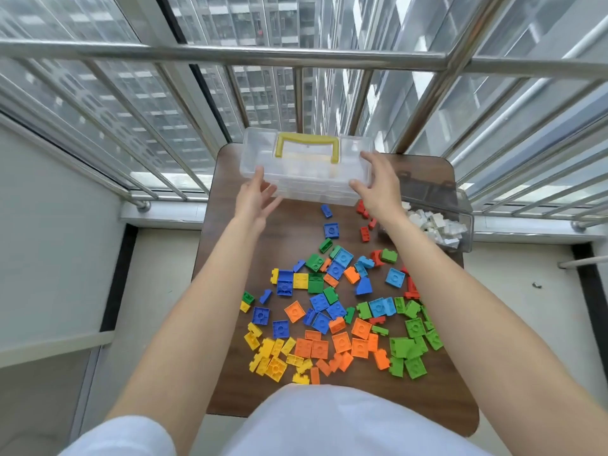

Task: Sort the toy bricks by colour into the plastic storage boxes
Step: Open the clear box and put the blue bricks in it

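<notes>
Handled box (307, 166) behind bricks (335, 311) on table (230, 324), second box (441, 222) right

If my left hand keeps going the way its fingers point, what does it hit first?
Probably the clear box: the left hand's fingertips already reach its near left corner, though actual contact is unclear.
</notes>
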Available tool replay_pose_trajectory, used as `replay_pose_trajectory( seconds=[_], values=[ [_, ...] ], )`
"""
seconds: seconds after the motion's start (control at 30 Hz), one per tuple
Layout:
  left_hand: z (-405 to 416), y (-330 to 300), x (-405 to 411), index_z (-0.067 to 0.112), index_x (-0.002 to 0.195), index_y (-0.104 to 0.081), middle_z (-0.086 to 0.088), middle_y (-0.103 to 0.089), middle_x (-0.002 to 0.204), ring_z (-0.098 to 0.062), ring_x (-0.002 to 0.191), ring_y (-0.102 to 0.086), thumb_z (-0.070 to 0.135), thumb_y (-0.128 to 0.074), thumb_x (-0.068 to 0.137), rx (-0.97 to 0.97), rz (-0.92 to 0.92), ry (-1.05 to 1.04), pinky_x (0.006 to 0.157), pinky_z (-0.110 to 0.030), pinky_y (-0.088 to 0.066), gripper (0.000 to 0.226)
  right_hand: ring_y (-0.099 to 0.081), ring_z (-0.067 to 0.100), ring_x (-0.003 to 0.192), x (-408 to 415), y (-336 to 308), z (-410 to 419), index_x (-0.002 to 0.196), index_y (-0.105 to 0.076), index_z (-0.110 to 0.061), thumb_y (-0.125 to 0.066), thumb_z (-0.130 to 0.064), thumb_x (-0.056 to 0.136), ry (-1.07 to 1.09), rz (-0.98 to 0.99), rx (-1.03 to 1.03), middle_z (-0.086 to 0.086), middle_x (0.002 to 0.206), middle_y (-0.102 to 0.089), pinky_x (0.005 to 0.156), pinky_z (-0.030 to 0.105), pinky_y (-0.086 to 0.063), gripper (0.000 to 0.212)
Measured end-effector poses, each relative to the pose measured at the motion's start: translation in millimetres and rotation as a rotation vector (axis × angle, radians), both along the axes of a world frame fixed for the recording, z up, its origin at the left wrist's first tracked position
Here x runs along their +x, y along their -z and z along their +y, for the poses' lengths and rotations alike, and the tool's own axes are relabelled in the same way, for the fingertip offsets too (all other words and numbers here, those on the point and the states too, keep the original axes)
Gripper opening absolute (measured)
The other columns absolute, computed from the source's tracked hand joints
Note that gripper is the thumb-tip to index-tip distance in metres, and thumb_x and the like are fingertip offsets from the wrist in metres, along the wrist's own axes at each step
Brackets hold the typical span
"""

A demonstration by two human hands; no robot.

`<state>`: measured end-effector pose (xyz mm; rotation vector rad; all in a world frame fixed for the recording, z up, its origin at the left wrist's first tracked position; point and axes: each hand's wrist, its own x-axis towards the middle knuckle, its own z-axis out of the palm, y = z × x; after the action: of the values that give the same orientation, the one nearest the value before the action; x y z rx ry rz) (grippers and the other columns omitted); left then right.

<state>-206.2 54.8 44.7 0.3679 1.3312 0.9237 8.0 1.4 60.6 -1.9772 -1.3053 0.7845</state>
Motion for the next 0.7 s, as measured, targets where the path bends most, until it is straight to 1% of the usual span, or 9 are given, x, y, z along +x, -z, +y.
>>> replay_pose_trajectory(
  seconds=[0.1, 0.17, 0.23, 0.3, 0.33, 0.37, 0.5, 0.63, 0.7],
  values=[
    [-13, -5, -4, 0.006, 0.113, -0.042, -0.003, -0.052, 0.091, -0.016, 0.088, -0.064, 0.029, -0.057, 0.094, 0.089, 0.006, -0.056, 0.076, -0.028, -0.056, 0.034, -0.032, 0.024, 0.138, -9, -9, -15, 0.138, -0.045, -0.016, -0.064, -0.014, 0.088, -0.002, -0.012, 0.080, 0.008, 0.151, -0.031, 0.111, 0.045, -0.034, 0.054],
    [-29, -9, -13, 0.007, 0.103, -0.045, -0.001, -0.052, 0.082, -0.016, 0.080, -0.065, 0.023, -0.057, 0.094, 0.125, 0.010, -0.123, 0.075, -0.028, -0.056, 0.022, -0.037, 0.024, 0.134, -20, -15, -32, 0.137, -0.045, -0.021, -0.064, -0.013, 0.087, -0.031, -0.006, 0.119, 0.007, 0.149, -0.030, 0.103, 0.046, -0.042, 0.054],
    [-50, -9, -30, 0.011, 0.094, -0.048, 0.001, -0.052, 0.073, -0.016, 0.072, -0.064, 0.020, -0.057, 0.093, 0.126, 0.031, -0.181, 0.069, -0.026, -0.055, 0.012, -0.037, 0.021, 0.132, -35, -17, -51, 0.133, -0.047, -0.024, -0.064, -0.013, 0.086, -0.104, 0.003, 0.104, 0.007, 0.147, -0.029, 0.101, 0.043, -0.044, 0.052],
    [-71, -1, -48, 0.013, 0.089, -0.048, 0.003, -0.051, 0.065, -0.016, 0.067, -0.063, 0.018, -0.057, 0.093, 0.087, 0.041, -0.229, 0.065, -0.026, -0.056, 0.011, -0.035, 0.020, 0.131, -52, -12, -66, 0.132, -0.047, -0.025, -0.067, -0.018, 0.085, -0.215, -0.026, 0.016, 0.009, 0.147, -0.026, 0.105, 0.032, -0.038, 0.051],
    [-81, 5, -59, 0.014, 0.089, -0.048, 0.003, -0.051, 0.064, -0.016, 0.067, -0.063, 0.018, -0.057, 0.093, 0.056, 0.045, -0.254, 0.066, -0.028, -0.057, 0.011, -0.033, 0.021, 0.132, -62, -6, -71, 0.133, -0.046, -0.024, -0.068, -0.020, 0.084, -0.277, -0.052, -0.041, 0.009, 0.148, -0.022, 0.104, 0.026, -0.033, 0.053],
    [-89, 11, -68, 0.014, 0.090, -0.048, 0.002, -0.050, 0.066, -0.017, 0.068, -0.062, 0.018, -0.057, 0.093, 0.027, 0.044, -0.272, 0.070, -0.031, -0.057, 0.010, -0.032, 0.023, 0.133, -72, 1, -73, 0.134, -0.044, -0.024, -0.070, -0.023, 0.084, -0.330, -0.085, -0.092, 0.010, 0.151, -0.017, 0.103, 0.025, -0.031, 0.056],
    [-99, 31, -87, 0.014, 0.097, -0.051, -0.002, -0.049, 0.071, -0.020, 0.072, -0.063, 0.016, -0.055, 0.093, -0.058, 0.037, -0.287, 0.086, -0.039, -0.054, 0.006, -0.025, 0.035, 0.140, -96, 25, -65, 0.137, -0.038, -0.021, -0.069, -0.024, 0.084, -0.429, -0.215, -0.168, 0.018, 0.155, -0.005, 0.108, 0.040, -0.033, 0.061],
    [-98, 45, -89, 0.012, 0.114, -0.046, -0.001, -0.053, 0.079, -0.022, 0.082, -0.064, 0.017, -0.055, 0.093, -0.106, 0.014, -0.270, 0.093, -0.041, -0.049, 0.024, -0.030, 0.040, 0.132, -106, 47, -45, 0.131, -0.036, -0.018, -0.071, -0.029, 0.082, -0.464, -0.446, -0.184, 0.023, 0.151, -0.012, 0.090, 0.047, -0.049, 0.062],
    [-99, 52, -88, 0.012, 0.119, -0.044, -0.002, -0.053, 0.084, -0.023, 0.088, -0.064, 0.018, -0.055, 0.092, -0.128, 0.015, -0.262, 0.097, -0.041, -0.047, 0.029, -0.029, 0.041, 0.133, -107, 56, -37, 0.131, -0.036, -0.016, -0.072, -0.035, 0.079, -0.501, -0.579, -0.227, 0.025, 0.148, -0.019, 0.099, 0.048, -0.042, 0.066]
  ],
)
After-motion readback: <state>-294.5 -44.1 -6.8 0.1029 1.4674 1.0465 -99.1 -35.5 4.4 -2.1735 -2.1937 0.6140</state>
